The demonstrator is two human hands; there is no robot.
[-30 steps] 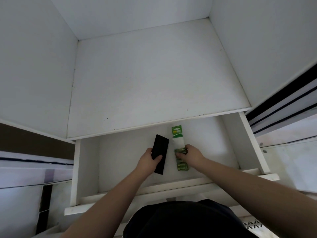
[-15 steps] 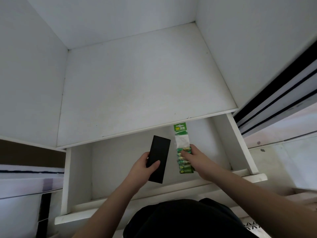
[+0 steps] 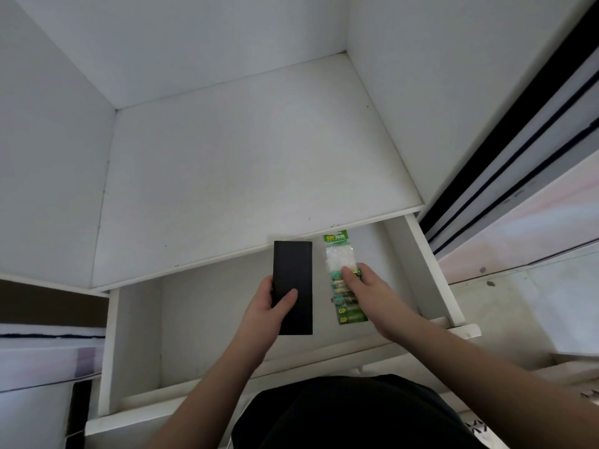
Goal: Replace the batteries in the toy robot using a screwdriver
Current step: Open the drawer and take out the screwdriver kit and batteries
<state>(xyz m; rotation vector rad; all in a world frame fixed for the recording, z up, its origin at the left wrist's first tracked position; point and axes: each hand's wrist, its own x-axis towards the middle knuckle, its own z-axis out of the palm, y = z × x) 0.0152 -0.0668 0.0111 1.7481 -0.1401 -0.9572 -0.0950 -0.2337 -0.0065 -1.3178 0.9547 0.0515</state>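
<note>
My left hand (image 3: 270,306) grips a flat black rectangular case (image 3: 293,280), held upright above the open white drawer (image 3: 136,335). Just to its right hangs a green pack of batteries (image 3: 340,273), a long clear strip with a green header card. My right hand (image 3: 369,293) pinches the strip around its middle, and the lower batteries hang below my fingers. Both things are lifted clear of the drawer floor. No toy robot and no screwdriver are in view.
A white shelf (image 3: 252,176) lies above the drawer, walled in white on the left, back and right. A black-striped sliding door track (image 3: 518,137) runs along the right. My dark-clothed torso (image 3: 350,416) fills the bottom middle. The drawer's front rail (image 3: 291,361) crosses under my forearms.
Both hands have risen out of the drawer, bringing the black case and the battery pack up with them. The view has shifted left and down.
</note>
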